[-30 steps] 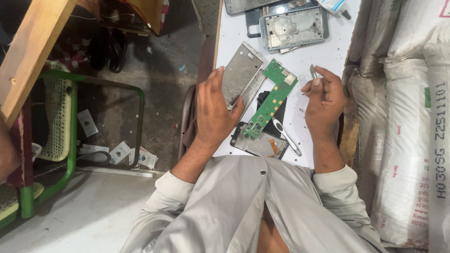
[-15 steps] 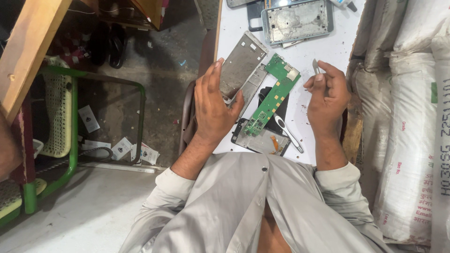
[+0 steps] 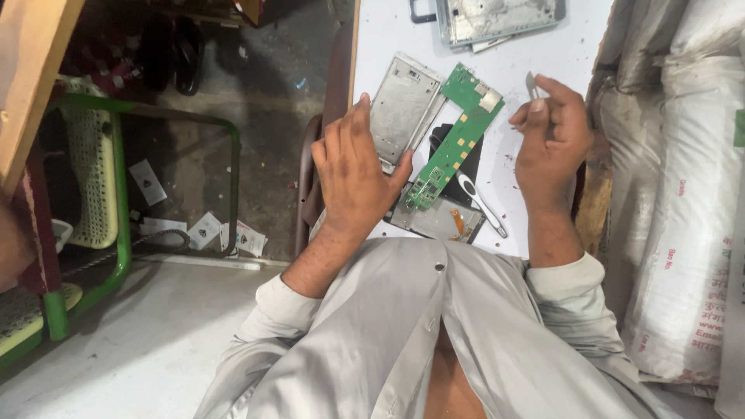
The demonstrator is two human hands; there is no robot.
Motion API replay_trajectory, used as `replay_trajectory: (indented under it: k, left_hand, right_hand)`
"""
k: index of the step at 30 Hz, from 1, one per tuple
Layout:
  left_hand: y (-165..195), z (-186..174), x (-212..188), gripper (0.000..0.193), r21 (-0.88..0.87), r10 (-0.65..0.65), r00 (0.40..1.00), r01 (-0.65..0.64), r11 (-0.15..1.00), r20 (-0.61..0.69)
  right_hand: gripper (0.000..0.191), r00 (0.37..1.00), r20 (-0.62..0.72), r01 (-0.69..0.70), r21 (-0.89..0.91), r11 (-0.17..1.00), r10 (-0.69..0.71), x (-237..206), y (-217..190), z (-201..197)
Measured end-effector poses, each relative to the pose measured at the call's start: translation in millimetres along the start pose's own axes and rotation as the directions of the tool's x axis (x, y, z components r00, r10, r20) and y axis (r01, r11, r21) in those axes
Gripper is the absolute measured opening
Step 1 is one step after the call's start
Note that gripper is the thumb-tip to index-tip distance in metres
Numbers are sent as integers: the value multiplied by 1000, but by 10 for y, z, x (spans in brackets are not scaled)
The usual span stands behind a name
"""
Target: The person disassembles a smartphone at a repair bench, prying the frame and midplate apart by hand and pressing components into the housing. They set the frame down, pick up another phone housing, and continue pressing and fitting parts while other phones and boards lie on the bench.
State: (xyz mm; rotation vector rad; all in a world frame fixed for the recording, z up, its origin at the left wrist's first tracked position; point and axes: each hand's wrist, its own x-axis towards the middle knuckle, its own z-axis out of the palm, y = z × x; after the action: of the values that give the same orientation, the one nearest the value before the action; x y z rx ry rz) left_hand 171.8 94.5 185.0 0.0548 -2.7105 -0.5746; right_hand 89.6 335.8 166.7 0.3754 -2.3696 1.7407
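White tabletop under you: your left hand grips the silver phone frame with its green circuit board; your right hand pinches tweezers. Mid-disassembly, seemingly; steady the board first.

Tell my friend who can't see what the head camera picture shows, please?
A person's left hand holds a silver phone frame with a long green circuit board beside it, while the right hand pinches metal tweezers. They work over a white table, with more phone parts nearby.
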Motion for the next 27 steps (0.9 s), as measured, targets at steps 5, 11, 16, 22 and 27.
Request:
replay_trajectory:
  k: [5, 11, 16, 22, 27]
  left_hand:
    - [-15, 33, 2, 97, 1, 0, 1000, 0, 1000, 12]
    - [30, 37, 27, 100, -12, -21, 999, 22, 1000, 42]
    - [51, 62, 91, 97, -8, -30, 999, 30, 1000, 28]
    - [66, 112, 191, 97, 19, -36, 999, 36, 999, 18]
    - [39, 84, 348, 94, -2, 3, 1000, -3, 1000, -19]
  right_hand:
    - [28, 1000, -4, 21, -25, 999, -21, 24, 65, -9]
    - [26, 1000, -9, -2, 17, 1000, 2, 27, 78, -9]
    - [26, 1000, 0, 11, -23, 1000, -11, 54, 64, -34]
    - [22, 1000, 10, 13, -9, 1000, -12, 58, 50, -45]
    - [24, 1000, -30, 1, -6, 1000, -1, 94, 72, -6]
